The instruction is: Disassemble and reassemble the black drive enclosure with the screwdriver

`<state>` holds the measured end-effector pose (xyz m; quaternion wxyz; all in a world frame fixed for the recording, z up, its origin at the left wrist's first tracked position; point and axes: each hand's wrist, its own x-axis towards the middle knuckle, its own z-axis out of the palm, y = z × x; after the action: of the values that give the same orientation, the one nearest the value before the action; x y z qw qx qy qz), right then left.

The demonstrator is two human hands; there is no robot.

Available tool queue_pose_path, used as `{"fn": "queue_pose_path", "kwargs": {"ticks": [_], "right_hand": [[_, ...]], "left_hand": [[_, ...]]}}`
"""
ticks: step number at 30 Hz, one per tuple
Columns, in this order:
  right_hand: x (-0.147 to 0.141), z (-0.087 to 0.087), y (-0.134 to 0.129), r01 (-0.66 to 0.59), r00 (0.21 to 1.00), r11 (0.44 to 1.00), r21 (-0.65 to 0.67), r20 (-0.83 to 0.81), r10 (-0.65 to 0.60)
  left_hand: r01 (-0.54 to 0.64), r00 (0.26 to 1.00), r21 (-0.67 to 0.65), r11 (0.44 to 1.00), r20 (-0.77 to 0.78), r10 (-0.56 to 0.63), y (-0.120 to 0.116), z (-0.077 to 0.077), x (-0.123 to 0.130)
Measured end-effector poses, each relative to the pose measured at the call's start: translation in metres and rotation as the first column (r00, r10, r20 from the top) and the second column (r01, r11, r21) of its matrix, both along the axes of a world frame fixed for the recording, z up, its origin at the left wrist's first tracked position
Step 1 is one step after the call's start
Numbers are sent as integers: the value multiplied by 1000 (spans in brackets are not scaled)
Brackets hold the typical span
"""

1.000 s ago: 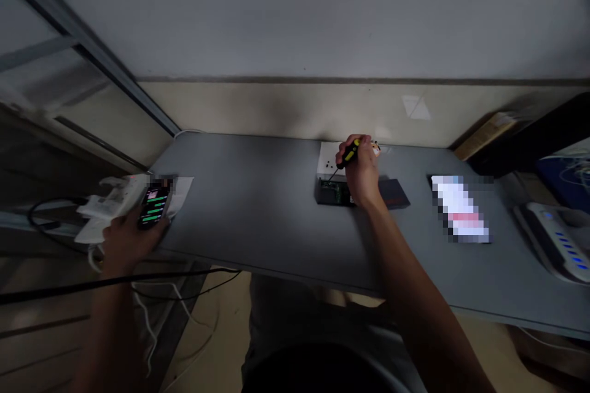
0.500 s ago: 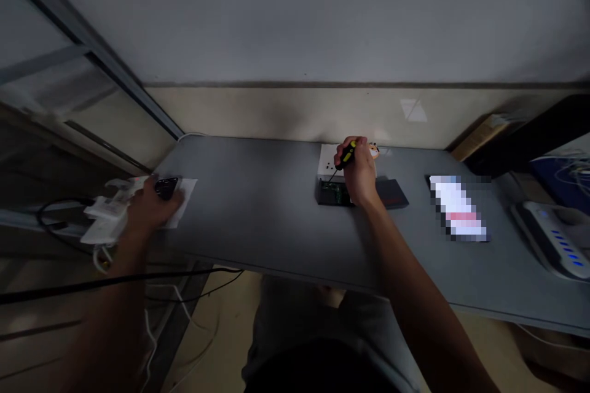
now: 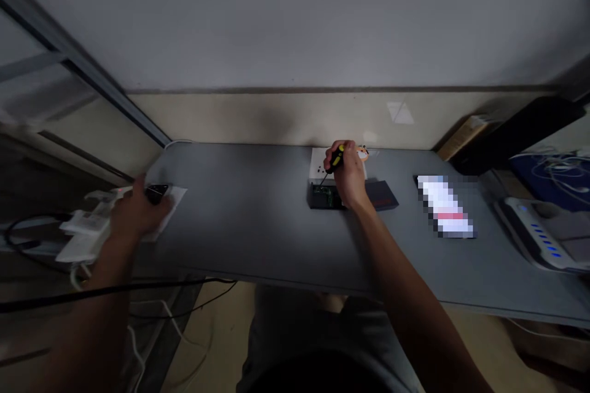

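Note:
My right hand (image 3: 348, 175) is wrapped round a black and yellow screwdriver (image 3: 337, 158), its thin shaft pointing down at a green circuit board (image 3: 328, 192) in a dark open case (image 3: 318, 201). Just right of my wrist lies a dark flat piece (image 3: 385, 194). White paper with small dark specks (image 3: 318, 163) is behind the case. At the left end of the table, my left hand (image 3: 138, 212) has its thumb and fingers apart around a black object (image 3: 157, 192) on a white sheet (image 3: 177, 199); whether it grips the object is unclear.
A lit phone (image 3: 445, 206) lies on the grey table (image 3: 249, 215), right of my forearm. Farther right are a grey device with blue lights (image 3: 537, 233) and a cardboard box (image 3: 463, 135). A white power strip (image 3: 85, 236) and black cables (image 3: 184, 283) are at the left.
The view has shifted slightly, so the table items appear farther left. My right hand keeps the screwdriver over the case, and my left hand stays by the black object.

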<state>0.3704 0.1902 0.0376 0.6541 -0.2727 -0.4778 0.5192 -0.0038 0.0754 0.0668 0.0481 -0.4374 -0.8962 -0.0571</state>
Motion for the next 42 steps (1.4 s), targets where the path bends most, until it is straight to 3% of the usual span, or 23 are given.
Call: {"fn": "queue_pose_path", "kwargs": {"ticks": [1, 3, 5, 7, 9, 10, 12, 20, 25, 42], "right_hand": [[-1, 0, 0, -2, 1000, 1000, -1, -8, 2], [-4, 0, 1, 2, 1000, 1000, 8, -27, -2], [-7, -1, 2, 24, 999, 1000, 19, -43, -23], [-9, -1, 2, 46, 998, 999, 19, -47, -45], [-9, -1, 1, 53, 998, 998, 15, -39, -52], [-8, -1, 1, 51, 998, 999, 17, -30, -50], [-4, -2, 1, 38, 999, 999, 23, -14, -38], [2, 2, 4, -32, 996, 999, -32, -82, 29], [-2, 7, 0, -74, 995, 997, -25, -75, 72], [-1, 2, 1, -49, 991, 998, -43, -126, 43]], "left_hand": [[48, 999, 23, 999, 3, -48, 5, -2, 8], [272, 957, 112, 956, 68, -280, 19, -8, 37], [499, 811, 182, 847, 245, -531, 38, -17, 81], [690, 601, 227, 687, 349, -719, 59, -29, 130], [807, 400, 289, 515, 375, -837, 77, -41, 174], [827, 334, 310, 470, 401, -853, 84, -46, 191], [834, 279, 342, 433, 417, -865, 94, -54, 213], [815, 256, 439, 377, 311, -915, 100, -72, 217], [818, 275, 421, 393, 316, -908, 101, -76, 218], [813, 280, 428, 395, 306, -910, 101, -79, 216]]}}
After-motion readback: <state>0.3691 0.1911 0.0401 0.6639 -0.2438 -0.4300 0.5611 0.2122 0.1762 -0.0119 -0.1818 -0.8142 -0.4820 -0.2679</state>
